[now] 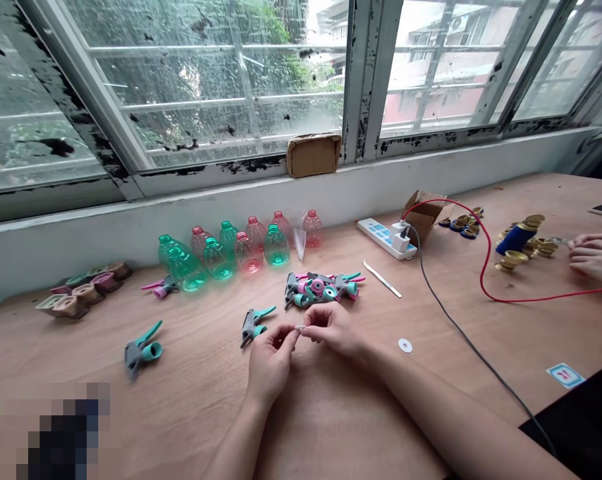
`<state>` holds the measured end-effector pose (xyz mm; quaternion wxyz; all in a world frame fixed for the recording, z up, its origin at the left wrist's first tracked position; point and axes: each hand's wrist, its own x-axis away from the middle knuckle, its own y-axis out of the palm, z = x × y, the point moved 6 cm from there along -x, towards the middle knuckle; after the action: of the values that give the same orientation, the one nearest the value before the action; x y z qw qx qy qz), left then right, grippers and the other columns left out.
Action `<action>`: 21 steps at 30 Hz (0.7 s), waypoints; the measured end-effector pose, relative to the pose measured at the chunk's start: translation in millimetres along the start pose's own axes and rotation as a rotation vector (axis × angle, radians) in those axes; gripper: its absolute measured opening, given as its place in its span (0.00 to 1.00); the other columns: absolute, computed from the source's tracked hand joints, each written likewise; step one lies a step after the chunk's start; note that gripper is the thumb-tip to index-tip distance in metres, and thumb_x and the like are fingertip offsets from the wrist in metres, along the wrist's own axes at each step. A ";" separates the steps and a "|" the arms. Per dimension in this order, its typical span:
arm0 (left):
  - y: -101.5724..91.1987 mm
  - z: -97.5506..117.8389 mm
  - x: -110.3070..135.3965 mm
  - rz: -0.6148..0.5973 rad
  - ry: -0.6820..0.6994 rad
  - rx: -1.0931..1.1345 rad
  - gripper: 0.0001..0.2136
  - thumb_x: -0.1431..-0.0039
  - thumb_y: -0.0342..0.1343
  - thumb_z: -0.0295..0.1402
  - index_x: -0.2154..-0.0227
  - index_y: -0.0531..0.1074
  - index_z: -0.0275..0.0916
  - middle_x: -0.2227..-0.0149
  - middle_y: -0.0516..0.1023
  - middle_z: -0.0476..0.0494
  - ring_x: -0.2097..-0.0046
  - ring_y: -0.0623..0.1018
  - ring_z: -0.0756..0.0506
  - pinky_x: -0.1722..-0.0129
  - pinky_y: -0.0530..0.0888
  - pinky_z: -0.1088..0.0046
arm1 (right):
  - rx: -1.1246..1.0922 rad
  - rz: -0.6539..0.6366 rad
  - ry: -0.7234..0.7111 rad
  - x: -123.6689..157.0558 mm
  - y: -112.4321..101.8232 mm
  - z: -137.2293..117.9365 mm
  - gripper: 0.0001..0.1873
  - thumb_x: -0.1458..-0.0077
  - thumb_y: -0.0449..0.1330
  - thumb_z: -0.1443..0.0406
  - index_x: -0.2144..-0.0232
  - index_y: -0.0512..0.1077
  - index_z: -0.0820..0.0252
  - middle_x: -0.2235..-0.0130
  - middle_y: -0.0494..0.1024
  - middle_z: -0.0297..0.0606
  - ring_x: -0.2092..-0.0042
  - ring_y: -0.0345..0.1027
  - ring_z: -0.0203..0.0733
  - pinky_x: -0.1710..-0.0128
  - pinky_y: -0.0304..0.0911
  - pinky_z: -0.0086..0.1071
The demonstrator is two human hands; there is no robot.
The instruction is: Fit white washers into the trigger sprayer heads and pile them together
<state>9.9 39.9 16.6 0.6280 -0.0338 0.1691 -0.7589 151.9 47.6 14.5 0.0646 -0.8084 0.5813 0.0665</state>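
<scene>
Low over the wooden table (181,413), my left hand (269,360) and my right hand (333,328) meet, fingers pinched together on a tiny pale part (299,328) held between the fingertips. Just beyond them lies a pile of teal and pink spray-trigger heads (321,288). A single teal trigger head (253,325) rests to the left of my left hand, another (141,348) farther left. Green and pink small plastic bottles (241,250) stand in a group near the wall. A white washer (405,345) lies to the right of my right hand.
A white power strip (387,238) feeds a grey cable (461,333) and a red cable (485,267). Metal tweezers (382,279) lie nearby. Another person's hand (595,257) rests at the right beside brass and blue parts (521,240). Brown and pink caps (81,290) sit at left.
</scene>
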 end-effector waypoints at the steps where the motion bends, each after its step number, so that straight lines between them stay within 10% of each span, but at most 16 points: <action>1: 1.3 -1.5 0.2 0.000 -0.017 0.020 0.12 0.42 0.56 0.40 0.66 0.77 0.37 0.78 0.72 0.50 0.76 0.68 0.51 0.77 0.65 0.77 | 0.002 0.030 -0.007 1.2 -1.3 -0.2 0.18 0.51 0.66 0.53 0.74 0.70 0.63 0.78 0.67 0.30 0.76 0.56 0.31 0.77 0.52 0.26; 21: 8.5 -0.3 9.4 0.047 0.182 -0.109 0.09 0.39 0.55 0.34 0.60 0.77 0.39 0.67 0.80 0.47 0.68 0.77 0.49 0.70 0.72 0.77 | 0.206 0.256 -0.309 20.6 -6.5 -23.4 0.07 0.50 0.68 0.62 0.72 0.79 0.61 0.73 0.76 0.37 0.73 0.66 0.35 0.75 0.58 0.27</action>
<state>15.9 29.7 12.2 0.6248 0.0049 0.2673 -0.7336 165.3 26.2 33.9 0.2263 -0.6975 0.6660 0.1372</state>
